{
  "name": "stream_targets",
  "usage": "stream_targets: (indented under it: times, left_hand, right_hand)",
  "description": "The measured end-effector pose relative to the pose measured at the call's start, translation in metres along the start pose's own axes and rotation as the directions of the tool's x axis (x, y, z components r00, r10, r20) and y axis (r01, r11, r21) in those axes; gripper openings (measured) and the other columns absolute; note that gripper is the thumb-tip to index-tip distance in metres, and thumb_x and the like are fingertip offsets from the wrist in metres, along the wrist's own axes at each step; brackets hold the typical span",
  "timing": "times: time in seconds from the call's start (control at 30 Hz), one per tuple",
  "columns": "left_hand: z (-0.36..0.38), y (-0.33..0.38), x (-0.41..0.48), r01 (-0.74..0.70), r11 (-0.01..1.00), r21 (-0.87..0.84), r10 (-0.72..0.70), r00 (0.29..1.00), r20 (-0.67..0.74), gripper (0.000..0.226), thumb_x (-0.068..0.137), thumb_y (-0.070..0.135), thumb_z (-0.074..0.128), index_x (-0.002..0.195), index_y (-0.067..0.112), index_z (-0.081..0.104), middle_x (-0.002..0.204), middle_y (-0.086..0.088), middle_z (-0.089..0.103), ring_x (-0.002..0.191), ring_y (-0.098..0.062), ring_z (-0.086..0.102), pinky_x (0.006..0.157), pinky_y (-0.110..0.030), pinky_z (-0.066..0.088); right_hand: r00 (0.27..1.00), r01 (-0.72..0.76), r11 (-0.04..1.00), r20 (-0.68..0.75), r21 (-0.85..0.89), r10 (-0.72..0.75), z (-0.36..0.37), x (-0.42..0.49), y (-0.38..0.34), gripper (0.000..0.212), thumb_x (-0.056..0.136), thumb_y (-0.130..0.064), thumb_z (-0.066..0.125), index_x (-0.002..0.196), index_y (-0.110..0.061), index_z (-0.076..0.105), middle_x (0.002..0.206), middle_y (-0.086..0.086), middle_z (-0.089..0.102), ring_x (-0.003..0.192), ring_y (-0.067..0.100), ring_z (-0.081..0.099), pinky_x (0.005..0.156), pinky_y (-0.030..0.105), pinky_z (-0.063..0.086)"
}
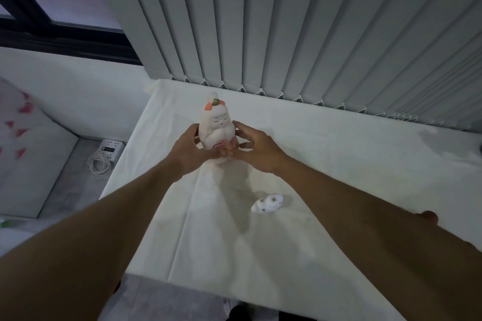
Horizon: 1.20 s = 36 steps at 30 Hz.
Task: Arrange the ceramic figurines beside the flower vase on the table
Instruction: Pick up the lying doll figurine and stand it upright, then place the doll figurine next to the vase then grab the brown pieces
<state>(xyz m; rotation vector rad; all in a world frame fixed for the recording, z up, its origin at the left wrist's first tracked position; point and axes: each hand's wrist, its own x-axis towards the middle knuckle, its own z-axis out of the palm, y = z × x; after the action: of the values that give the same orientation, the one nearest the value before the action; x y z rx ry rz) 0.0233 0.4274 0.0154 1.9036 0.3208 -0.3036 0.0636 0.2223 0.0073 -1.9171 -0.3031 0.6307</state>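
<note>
A tall white ceramic figurine with a closed-eyed face, orange ears and a pink bow stands upright on the white tablecloth. My left hand wraps its left side and base. My right hand touches its right side with fingers spread. A small white figurine with gold dots lies on its side on the cloth, nearer to me and to the right of the tall one. No flower vase is in view.
Grey vertical blinds hang along the table's far edge. Left of the table, on the floor, sits a white power strip with a coiled cable. A white panel with pink marks stands at the far left.
</note>
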Motion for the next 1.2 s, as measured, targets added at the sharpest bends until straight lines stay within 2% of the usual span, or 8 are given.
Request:
stream_targets:
  times: [0.13, 0.33, 0.47, 0.63, 0.77, 0.9, 1.03, 1.2]
  left_hand:
    - [-0.003, 0.000, -0.002, -0.008, 1.000, 0.005, 0.008, 0.999, 0.035, 0.074, 0.072, 0.019, 0.090, 0.134, 0.018, 0.050, 0.128, 0.002, 0.063, 0.120, -0.017, 0.060, 0.081, -0.020, 0.052]
    - [-0.002, 0.003, -0.005, 0.007, 0.996, -0.087, -0.007, 1.000, 0.002, 0.083, 0.068, 0.019, 0.091, 0.138, 0.022, 0.045, 0.137, 0.004, 0.054, 0.117, -0.021, 0.059, 0.079, -0.022, 0.054]
    - [-0.002, 0.004, -0.007, -0.004, 0.994, -0.105, 0.002, 1.000, -0.021, 0.079, 0.071, 0.019, 0.090, 0.137, 0.023, 0.048, 0.129, 0.005, 0.060, 0.109, -0.018, 0.067, 0.084, -0.027, 0.057]
    - [0.000, 0.010, -0.008, -0.014, 0.995, -0.094, 0.015, 1.000, 0.009, 0.073, 0.072, 0.019, 0.089, 0.135, 0.022, 0.054, 0.127, 0.002, 0.065, 0.102, -0.016, 0.072, 0.087, -0.033, 0.060]
    - [0.013, 0.026, -0.007, -0.033, 0.997, -0.071, 0.038, 0.997, 0.070, 0.072, 0.071, 0.021, 0.091, 0.134, 0.023, 0.055, 0.125, 0.005, 0.067, 0.107, -0.022, 0.071, 0.094, -0.042, 0.059]
    - [0.042, 0.059, -0.001, -0.094, 0.995, -0.024, 0.097, 0.986, 0.133, 0.074, 0.067, 0.025, 0.093, 0.132, 0.024, 0.057, 0.123, 0.007, 0.069, 0.110, -0.020, 0.069, 0.096, -0.042, 0.058]
    - [0.084, 0.098, 0.007, -0.170, 0.985, 0.034, 0.161, 0.969, 0.189, 0.076, 0.065, 0.021, 0.094, 0.133, 0.023, 0.057, 0.123, 0.006, 0.068, 0.111, -0.021, 0.067, 0.096, -0.043, 0.058]
    - [0.146, 0.142, 0.020, -0.218, 0.974, 0.060, 0.193, 0.940, 0.282, 0.074, 0.066, 0.019, 0.094, 0.131, 0.022, 0.059, 0.125, 0.006, 0.069, 0.112, -0.021, 0.067, 0.095, -0.042, 0.058]
  right_hand:
    - [0.998, -0.058, 0.998, -0.006, -0.029, 0.057, -0.008, 0.000, 0.006, 0.083, 0.081, -0.015, 0.086, 0.152, -0.026, 0.045, 0.138, 0.000, 0.061, 0.125, 0.027, 0.060, 0.106, 0.042, 0.052]
    - [0.989, -0.140, 0.983, 0.039, -0.118, 0.145, -0.009, 0.007, -0.007, 0.120, 0.073, -0.009, 0.091, 0.163, -0.027, 0.014, 0.164, 0.005, 0.031, 0.143, 0.028, 0.040, 0.106, 0.040, 0.047]
    - [0.989, -0.110, 0.991, 0.089, -0.077, 0.117, 0.005, 0.012, -0.010, 0.116, 0.071, -0.001, 0.090, 0.161, -0.026, 0.021, 0.149, 0.002, 0.045, 0.127, 0.025, 0.049, 0.089, 0.029, 0.049]
    - [0.993, -0.114, 0.988, 0.038, 0.109, 0.110, 0.010, 0.008, -0.008, 0.090, 0.072, 0.012, 0.084, 0.147, -0.016, 0.041, 0.129, 0.002, 0.051, 0.094, 0.019, 0.058, 0.049, 0.010, 0.049]
    - [0.996, -0.079, 0.995, -0.026, 0.066, 0.081, -0.005, -0.010, -0.003, 0.097, 0.064, 0.006, 0.091, 0.144, -0.016, 0.042, 0.127, 0.001, 0.054, 0.096, 0.024, 0.062, 0.060, 0.022, 0.054]
    - [0.989, -0.072, 0.994, -0.120, 0.083, 0.082, -0.041, -0.037, 0.000, 0.090, 0.065, 0.009, 0.090, 0.140, -0.011, 0.043, 0.109, -0.009, 0.059, 0.080, -0.001, 0.061, 0.059, 0.007, 0.046]
    - [0.972, -0.031, 0.995, -0.228, 0.095, 0.052, -0.084, -0.065, 0.003, 0.092, 0.064, 0.001, 0.094, 0.140, -0.011, 0.044, 0.115, -0.003, 0.063, 0.084, -0.005, 0.061, 0.060, 0.004, 0.045]
    - [0.936, -0.027, 0.993, -0.346, 0.113, 0.064, -0.145, -0.104, 0.019, 0.089, 0.063, 0.001, 0.094, 0.137, -0.012, 0.046, 0.106, -0.018, 0.060, 0.076, -0.020, 0.062, 0.060, 0.003, 0.045]
